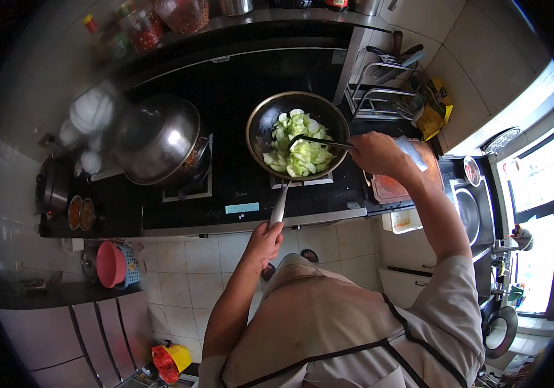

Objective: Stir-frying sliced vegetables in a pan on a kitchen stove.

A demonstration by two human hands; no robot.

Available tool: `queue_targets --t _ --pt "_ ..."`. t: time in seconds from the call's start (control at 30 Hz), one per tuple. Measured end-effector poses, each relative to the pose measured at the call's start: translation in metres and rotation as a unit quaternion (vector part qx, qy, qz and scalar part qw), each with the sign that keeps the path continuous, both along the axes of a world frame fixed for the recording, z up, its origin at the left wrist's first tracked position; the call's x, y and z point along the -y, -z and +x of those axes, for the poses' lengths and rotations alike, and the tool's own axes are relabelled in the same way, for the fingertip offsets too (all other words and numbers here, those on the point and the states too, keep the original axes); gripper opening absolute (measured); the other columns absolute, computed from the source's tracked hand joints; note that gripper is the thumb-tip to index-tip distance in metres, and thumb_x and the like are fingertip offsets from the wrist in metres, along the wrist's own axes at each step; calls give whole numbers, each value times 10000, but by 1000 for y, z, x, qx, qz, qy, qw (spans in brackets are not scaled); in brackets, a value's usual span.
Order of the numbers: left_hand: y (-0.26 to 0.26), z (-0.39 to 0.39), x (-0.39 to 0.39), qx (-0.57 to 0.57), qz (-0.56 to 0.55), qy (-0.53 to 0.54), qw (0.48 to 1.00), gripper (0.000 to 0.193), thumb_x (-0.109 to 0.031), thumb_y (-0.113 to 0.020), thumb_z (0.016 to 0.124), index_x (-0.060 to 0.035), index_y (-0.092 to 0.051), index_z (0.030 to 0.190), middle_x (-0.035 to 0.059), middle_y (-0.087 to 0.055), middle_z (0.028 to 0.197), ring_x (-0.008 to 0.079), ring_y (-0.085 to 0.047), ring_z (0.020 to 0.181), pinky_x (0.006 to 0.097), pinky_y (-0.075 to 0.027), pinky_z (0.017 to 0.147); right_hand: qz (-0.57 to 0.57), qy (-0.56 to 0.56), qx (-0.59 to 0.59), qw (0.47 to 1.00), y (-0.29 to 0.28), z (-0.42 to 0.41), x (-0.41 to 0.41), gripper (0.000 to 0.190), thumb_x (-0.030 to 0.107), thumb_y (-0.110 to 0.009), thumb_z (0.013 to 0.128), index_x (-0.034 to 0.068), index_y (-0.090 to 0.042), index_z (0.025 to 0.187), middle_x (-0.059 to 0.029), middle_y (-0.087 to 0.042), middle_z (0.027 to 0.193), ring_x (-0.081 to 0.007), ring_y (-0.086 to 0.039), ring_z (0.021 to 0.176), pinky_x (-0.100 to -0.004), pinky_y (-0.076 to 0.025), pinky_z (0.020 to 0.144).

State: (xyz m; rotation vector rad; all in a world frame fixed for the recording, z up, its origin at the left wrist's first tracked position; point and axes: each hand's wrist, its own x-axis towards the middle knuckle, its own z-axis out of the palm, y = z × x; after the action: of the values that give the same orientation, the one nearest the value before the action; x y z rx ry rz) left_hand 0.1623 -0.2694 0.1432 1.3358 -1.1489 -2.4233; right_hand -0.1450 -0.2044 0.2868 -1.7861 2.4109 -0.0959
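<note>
A wok [260, 128] stands over the right burner of the black gas stove [238, 116]. Sliced pale-green vegetable [306, 157], perhaps gourd or cabbage stem, lies heaped in it. My left hand [263, 245] grips the wok's metal handle [279, 206] at its near end. In my right hand [378, 153] is a black cooking spatula or ladle [323, 141], reaching in from the right. Its head rests among the slices and is partly hidden by them.
On the left burner sits a pan under a large domed metal lid [158, 140]. A cutting board [388, 189] with a cleaver [410, 153] lies to the right, near a knife rack [383, 92] and sink [466, 216]. Jars [141, 31] line the back shelf. Two small bowls [81, 213] stand far left.
</note>
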Motion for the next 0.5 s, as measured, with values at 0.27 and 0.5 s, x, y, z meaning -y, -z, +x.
queue_targets --t 0.27,0.5 --pt "4 2 1 -13 4 8 1000 244 -295 -625 881 -90 -494 899 -10 -472 630 53 -314 377 225 -225 336 -17 41 12 999 -40 20 -44 231 200 -491 855 11 -624 849 -217 -631 748 -401 -620 745 -499 -486 703" --pt "2 0 -1 2 7 16 1000 251 -304 -627 880 -93 -494 909 -11 -472 641 54 -329 397 229 -223 338 59 33 -4 998 3 36 -37 231 193 -470 863 16 -617 849 -213 -643 747 -378 -643 729 -475 -517 659"
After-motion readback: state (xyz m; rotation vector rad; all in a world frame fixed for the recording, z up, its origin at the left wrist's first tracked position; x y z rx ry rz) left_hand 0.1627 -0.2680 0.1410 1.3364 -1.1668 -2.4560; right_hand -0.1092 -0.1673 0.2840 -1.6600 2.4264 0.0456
